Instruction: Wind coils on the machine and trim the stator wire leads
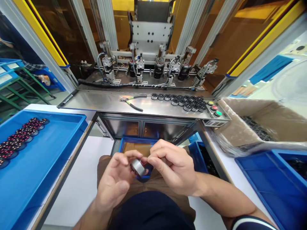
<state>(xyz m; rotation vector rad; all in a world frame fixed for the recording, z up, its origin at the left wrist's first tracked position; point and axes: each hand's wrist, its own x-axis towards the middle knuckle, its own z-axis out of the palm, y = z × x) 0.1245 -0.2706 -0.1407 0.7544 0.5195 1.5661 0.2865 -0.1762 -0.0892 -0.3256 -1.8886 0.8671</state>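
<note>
My left hand (114, 182) holds a small motor stator (138, 167) by its edge, with fingers curled round it. The stator has a smooth silver ring and dark, reddish parts at its ends. Close against its upper right side, my right hand (174, 165) is closed in a pinch. Whatever lies between that thumb and forefinger is too small to make out. Both hands are above my lap. Beyond them, several black and silver stators (188, 103) stand grouped on the metal bench (103, 101). Pliers with green and black handles (131, 103) lie open to their left.
A blue tray (59, 127) at left carries rows of stators with reddish windings (21, 137). A machine with several fixtures (159, 68) stands behind the bench. Buttons (214, 108), a lined carton (271, 111) and blue bins (259, 179) are at right. A person (21, 41) is far left.
</note>
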